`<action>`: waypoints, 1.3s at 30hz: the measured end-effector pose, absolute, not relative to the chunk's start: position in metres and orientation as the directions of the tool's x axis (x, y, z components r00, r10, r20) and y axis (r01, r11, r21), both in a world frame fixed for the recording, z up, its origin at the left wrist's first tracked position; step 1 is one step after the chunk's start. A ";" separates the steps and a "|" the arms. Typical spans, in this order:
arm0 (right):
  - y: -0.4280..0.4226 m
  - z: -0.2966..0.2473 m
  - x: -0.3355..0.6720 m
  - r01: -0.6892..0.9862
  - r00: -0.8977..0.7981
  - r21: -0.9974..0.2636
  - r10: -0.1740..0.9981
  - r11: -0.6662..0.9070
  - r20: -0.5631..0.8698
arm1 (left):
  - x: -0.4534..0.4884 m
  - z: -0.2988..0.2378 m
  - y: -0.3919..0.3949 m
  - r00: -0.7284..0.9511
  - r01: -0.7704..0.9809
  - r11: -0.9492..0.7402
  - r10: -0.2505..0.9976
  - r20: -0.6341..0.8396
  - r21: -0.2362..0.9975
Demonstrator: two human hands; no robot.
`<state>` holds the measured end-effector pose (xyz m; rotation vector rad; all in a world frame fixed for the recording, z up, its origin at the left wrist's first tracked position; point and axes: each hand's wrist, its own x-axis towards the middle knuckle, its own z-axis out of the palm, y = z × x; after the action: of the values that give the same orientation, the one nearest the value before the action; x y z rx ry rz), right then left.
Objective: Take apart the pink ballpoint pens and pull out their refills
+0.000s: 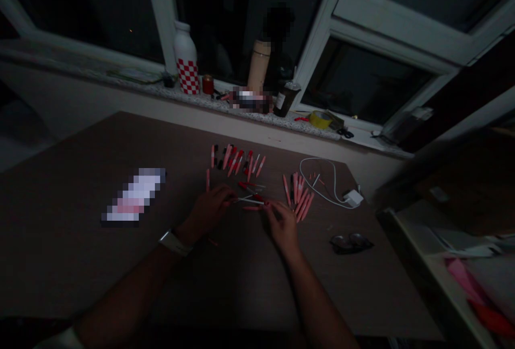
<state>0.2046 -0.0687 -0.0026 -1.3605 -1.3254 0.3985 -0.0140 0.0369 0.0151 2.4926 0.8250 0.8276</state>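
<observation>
On a dark wooden table (80, 263) lie several red and pink pens. One group of pens (235, 160) sits at the back, another group of pink pens (300, 196) to the right. Between my hands lie loose pen parts (250, 187). My left hand (209, 212), with a watch on the wrist, is closed in a pinch on a thin pen part (243, 198). My right hand (281, 224) pinches the other end of a thin piece near a red pen body (252, 208). The scene is dim, so what exactly each holds is hard to tell.
A white charger with its cable (336, 188) lies at the right of the table, glasses (351, 242) nearer the front right. The windowsill (120, 78) behind holds a checked white bottle (187, 59), a small red jar (207, 85), a tan cylinder (258, 64), a dark cup (285, 97) and yellow tape (319, 119).
</observation>
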 end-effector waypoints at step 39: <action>-0.076 -0.009 0.180 0.470 -0.120 -0.796 0.921 0.381 0.370 | -0.003 0.020 0.020 0.465 0.403 -0.517 0.826 0.317 0.755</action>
<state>0.1796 -0.0760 -0.0092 -1.2267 -1.7459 0.6324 -0.0029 0.0198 0.0196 2.1150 1.0176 0.9147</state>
